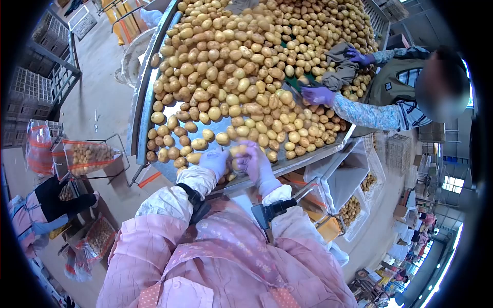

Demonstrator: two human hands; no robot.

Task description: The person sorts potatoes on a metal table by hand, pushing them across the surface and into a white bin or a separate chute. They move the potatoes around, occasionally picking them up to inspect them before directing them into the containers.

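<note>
Many yellow-brown potatoes (241,84) lie heaped on a metal sorting table (169,173), thinning out near its front edge. My left hand (214,161), in a pale purple glove, is at the front edge among loose potatoes; what its fingers hold, if anything, is hidden. Just to its right, my right hand (252,161), gloved alike, is blurred by motion, its fingers bent around a potato (238,150). The two hands are close together, low over the table.
A co-worker (395,97) in purple gloves leans over the right side of the table, beside a grey cloth (337,74). White crates (354,210) of potatoes stand below at right. Net bags (90,155) and another person (43,205) are at left.
</note>
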